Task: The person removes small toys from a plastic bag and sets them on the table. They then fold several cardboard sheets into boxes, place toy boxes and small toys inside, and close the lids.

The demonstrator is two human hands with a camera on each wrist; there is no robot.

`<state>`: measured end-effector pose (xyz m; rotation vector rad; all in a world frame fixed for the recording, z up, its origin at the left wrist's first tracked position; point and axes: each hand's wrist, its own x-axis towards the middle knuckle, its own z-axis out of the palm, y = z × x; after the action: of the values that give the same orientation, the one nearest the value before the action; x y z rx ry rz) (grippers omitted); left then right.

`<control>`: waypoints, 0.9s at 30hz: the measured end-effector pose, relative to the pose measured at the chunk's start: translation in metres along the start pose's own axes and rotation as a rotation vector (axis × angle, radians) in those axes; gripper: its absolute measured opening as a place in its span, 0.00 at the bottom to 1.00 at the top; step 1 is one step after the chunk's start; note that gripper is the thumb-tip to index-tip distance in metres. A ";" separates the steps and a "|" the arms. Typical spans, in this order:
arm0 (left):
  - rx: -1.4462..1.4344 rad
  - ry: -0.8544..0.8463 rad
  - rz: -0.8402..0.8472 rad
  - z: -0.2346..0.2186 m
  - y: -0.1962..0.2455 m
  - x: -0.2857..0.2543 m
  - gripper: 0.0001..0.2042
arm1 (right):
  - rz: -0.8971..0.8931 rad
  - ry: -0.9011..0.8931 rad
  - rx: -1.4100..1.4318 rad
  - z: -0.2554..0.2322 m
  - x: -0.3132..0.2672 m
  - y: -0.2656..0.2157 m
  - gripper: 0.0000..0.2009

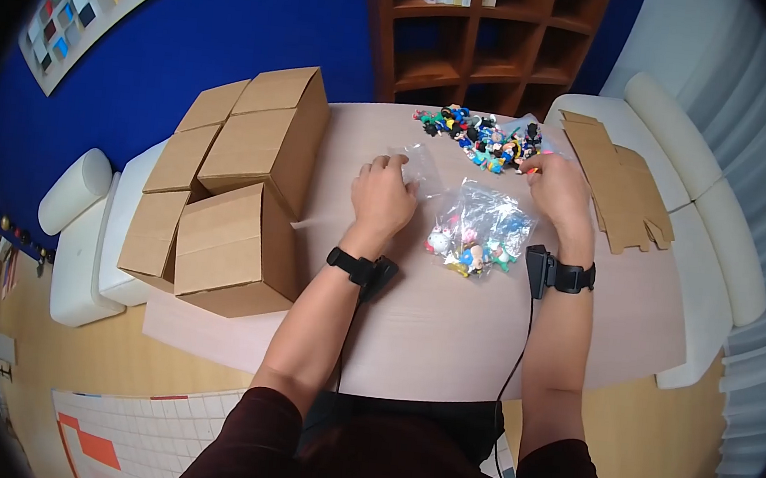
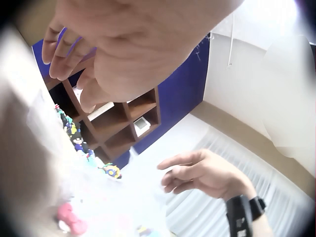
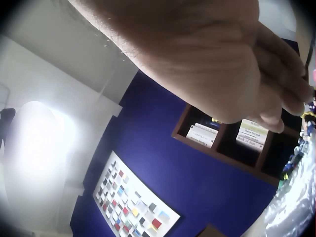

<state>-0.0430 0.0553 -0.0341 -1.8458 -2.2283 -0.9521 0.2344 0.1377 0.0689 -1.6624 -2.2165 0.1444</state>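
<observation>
My left hand (image 1: 384,193) hovers by a flat clear plastic bag (image 1: 420,171), fingers loosely bent and nothing between them in the left wrist view. At the right end of a heap of small colourful toy figures (image 1: 480,141) is my right hand (image 1: 557,189). Its fingers are loosely bent, the fingertips right at the figures, and no held thing shows in the left wrist view. Between the two forearms lies a clear plastic bag of toy figures (image 1: 479,234), with a pink figure (image 2: 72,218) showing large in the left wrist view.
Several brown cardboard boxes (image 1: 222,233) stand together on the left of the pale table (image 1: 411,334). A flattened cardboard piece (image 1: 623,184) lies at the right edge. Beyond the table are a wooden shelf (image 1: 426,36) and white seats (image 1: 724,235). Cables run from both wrist cameras.
</observation>
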 end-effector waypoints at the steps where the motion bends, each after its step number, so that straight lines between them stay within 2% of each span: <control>1: 0.053 0.000 0.095 0.013 -0.005 0.001 0.22 | 0.042 0.021 -0.065 0.003 0.004 0.010 0.12; 4: 0.083 -0.138 0.065 0.017 -0.004 -0.002 0.21 | 0.072 -0.118 -0.117 0.024 0.010 0.028 0.15; 7: 0.110 -0.156 0.039 0.019 -0.001 -0.004 0.17 | -0.009 -0.316 0.042 0.047 0.012 0.040 0.17; 10: 0.162 -0.205 0.032 0.017 -0.002 0.002 0.12 | 0.034 -0.440 0.138 0.052 0.013 0.039 0.21; 13: 0.127 -0.211 0.012 0.009 -0.003 0.005 0.09 | 0.105 -0.515 0.040 0.049 0.011 0.025 0.30; 16: -0.003 -0.198 -0.164 -0.004 0.007 0.006 0.09 | 0.053 -0.480 -0.045 0.047 0.004 0.013 0.31; 19: -0.198 -0.057 -0.260 -0.013 0.014 0.007 0.08 | 0.058 -0.535 0.084 0.050 0.009 0.021 0.29; 22: -0.653 -0.016 -0.368 -0.015 0.007 0.015 0.08 | 0.143 -0.500 0.227 0.058 0.012 0.031 0.25; 25: -1.110 0.017 -0.451 -0.037 0.022 0.014 0.07 | 0.171 -0.353 0.221 0.059 0.015 0.040 0.21; 27: -1.153 -0.005 -0.428 -0.050 0.029 0.013 0.06 | 0.269 -0.363 0.274 0.047 0.015 0.037 0.20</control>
<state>-0.0354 0.0431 0.0230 -1.5458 -2.2690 -2.7172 0.2481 0.1696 0.0174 -1.8810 -2.0763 0.8407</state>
